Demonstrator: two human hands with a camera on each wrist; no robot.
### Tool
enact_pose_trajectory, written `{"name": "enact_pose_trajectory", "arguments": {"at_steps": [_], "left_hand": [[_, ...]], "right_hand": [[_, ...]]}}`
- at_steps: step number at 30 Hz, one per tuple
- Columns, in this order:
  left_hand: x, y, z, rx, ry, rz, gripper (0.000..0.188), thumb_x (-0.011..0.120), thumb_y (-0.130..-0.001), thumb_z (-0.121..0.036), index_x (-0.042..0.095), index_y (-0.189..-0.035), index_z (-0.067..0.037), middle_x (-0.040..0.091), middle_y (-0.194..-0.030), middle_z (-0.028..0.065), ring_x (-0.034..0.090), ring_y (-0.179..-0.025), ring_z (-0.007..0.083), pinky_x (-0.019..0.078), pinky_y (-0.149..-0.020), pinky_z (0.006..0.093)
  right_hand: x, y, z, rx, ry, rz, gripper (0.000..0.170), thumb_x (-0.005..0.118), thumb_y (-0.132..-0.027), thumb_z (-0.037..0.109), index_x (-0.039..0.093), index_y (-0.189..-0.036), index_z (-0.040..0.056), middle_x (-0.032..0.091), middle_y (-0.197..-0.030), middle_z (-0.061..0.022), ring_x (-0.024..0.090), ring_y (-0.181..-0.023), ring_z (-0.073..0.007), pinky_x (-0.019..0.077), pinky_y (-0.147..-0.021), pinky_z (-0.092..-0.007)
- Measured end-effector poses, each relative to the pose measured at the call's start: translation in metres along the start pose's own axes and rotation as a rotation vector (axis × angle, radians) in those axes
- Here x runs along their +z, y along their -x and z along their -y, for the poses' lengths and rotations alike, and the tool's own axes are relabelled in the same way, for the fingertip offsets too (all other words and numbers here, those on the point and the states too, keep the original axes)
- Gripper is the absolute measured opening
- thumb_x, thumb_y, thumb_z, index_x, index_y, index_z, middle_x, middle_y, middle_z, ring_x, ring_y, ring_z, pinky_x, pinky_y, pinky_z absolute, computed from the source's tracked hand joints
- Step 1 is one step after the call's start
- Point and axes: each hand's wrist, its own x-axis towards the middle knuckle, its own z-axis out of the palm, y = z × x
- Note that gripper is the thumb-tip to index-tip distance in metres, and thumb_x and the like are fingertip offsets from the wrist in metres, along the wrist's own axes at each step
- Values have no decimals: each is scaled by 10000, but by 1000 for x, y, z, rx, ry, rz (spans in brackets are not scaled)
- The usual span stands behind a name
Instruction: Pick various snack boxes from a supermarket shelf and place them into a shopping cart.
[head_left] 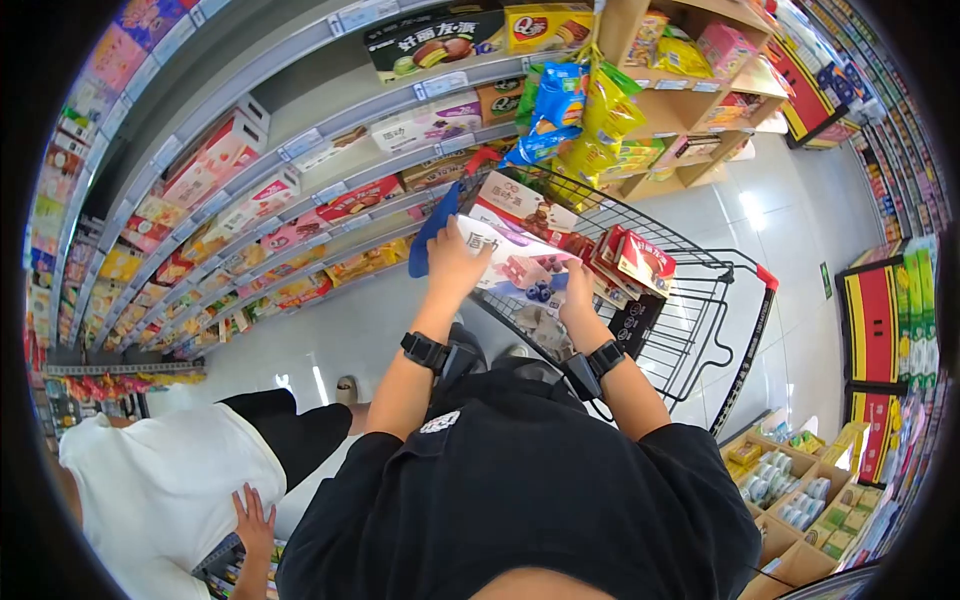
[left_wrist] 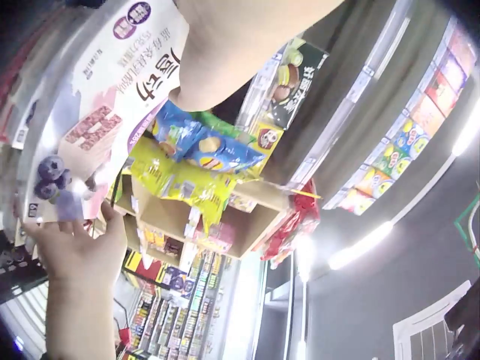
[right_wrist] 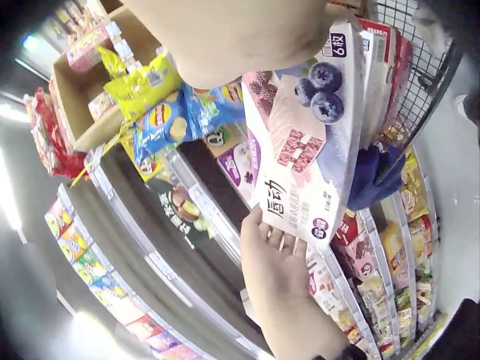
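Both hands hold a white and purple cake box (head_left: 520, 268) over the shopping cart (head_left: 690, 335). Blueberries and a layered pink cake are printed on its front. My left hand (head_left: 460, 260) grips one end, with the fingertips at the box edge in the right wrist view. At the opposite end, by the printed blueberries, my right hand (head_left: 577, 297) pinches the edge between thumb and fingers. Behind the held box, a brown and white box (head_left: 522, 205) lies in the cart. Several red boxes (head_left: 642, 262) are stacked beside it, near the right hand.
Shelves of packaged snacks (head_left: 330, 190) run along the left. Blue chip bags (head_left: 558, 95) and yellow bags (head_left: 605, 115) hang at the shelf end, beside a wooden display rack (head_left: 655, 120). Another person in a white shirt (head_left: 180, 480) stands close at the lower left.
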Motion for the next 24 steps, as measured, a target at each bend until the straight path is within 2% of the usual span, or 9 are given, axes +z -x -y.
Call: {"name": "enact_pose_trajectory", "arguments": {"at_steps": [3, 6, 7, 10, 11, 15, 18, 19, 24], "left_hand": [[22, -4, -6, 111, 39, 39, 798, 651, -659, -307, 293, -1202, 155, 442, -1134, 297, 413, -1058, 404, 307, -936, 427], [38, -17, -9, 104, 53, 107, 737, 646, -661, -302, 333, -1156, 144, 423, -1147, 308, 386, -1091, 408, 297, -951, 430], [43, -22, -10, 103, 33, 3, 627, 653, -654, -270, 403, -1106, 86, 490, -1063, 260, 437, -1040, 391, 335, -880, 463], [50, -51, -9, 81, 137, -12, 561, 646, -659, -265, 452, -1071, 62, 518, -1038, 236, 449, -1023, 385, 357, -873, 449], [66, -68, 6, 227, 103, -34, 503, 638, -672, -256, 491, -1051, 39, 549, -982, 217, 491, -972, 363, 389, -854, 420], [70, -102, 2, 217, 149, 95, 492, 634, -684, -239, 498, -1076, 26, 565, -982, 214, 536, -935, 343, 417, -834, 387], [82, -119, 8, 197, 218, 121, 496, 629, -692, -215, 485, -1099, 27, 568, -1013, 210, 551, -951, 322, 431, -823, 359], [90, -126, 16, 184, 237, 143, 486, 624, -699, -202, 482, -1104, 26, 571, -1025, 206, 555, -965, 309, 434, -821, 349], [138, -159, 76, 155, 397, 262, 423, 593, -730, -130, 482, -1113, 11, 604, -1021, 171, 593, -943, 241, 450, -794, 309]], "right_hand": [[-10, 0, 24, 142, 99, -120, 264, 533, -746, 272, 607, -760, 18, 550, -653, -67, 523, -602, -171, 390, -535, -314], [-20, -19, 28, 143, 66, -91, 256, 534, -746, 262, 598, -782, 18, 551, -672, -67, 507, -600, -170, 385, -545, -311], [-25, -32, 30, 170, 156, -65, 253, 544, -760, 266, 575, -893, 53, 566, -773, -74, 538, -686, -186, 423, -586, -350], [-25, -55, 34, -32, 133, -45, 226, 533, -774, 242, 575, -900, 59, 570, -780, -58, 536, -709, -160, 428, -600, -325], [-22, -61, 37, -74, 90, -40, 210, 528, -778, 224, 571, -903, 60, 570, -786, -53, 538, -705, -156, 428, -597, -315], [-5, -80, 47, -265, -47, -36, 187, 520, -793, 135, 529, -959, 48, 566, -819, -48, 546, -691, -143, 445, -617, -288], [8, -91, 41, -216, -167, 28, 244, 532, -795, 119, 488, -1019, 33, 567, -853, -70, 550, -758, -147, 458, -682, -288], [-5, -124, 15, -226, -116, 73, 318, 531, -800, 99, 444, -1096, 22, 569, -908, -88, 545, -840, -156, 456, -751, -290], [10, -148, -6, -325, 25, -13, 316, 507, -820, 79, 460, -1119, -11, 572, -976, -100, 545, -896, -166, 448, -762, -287]]}}
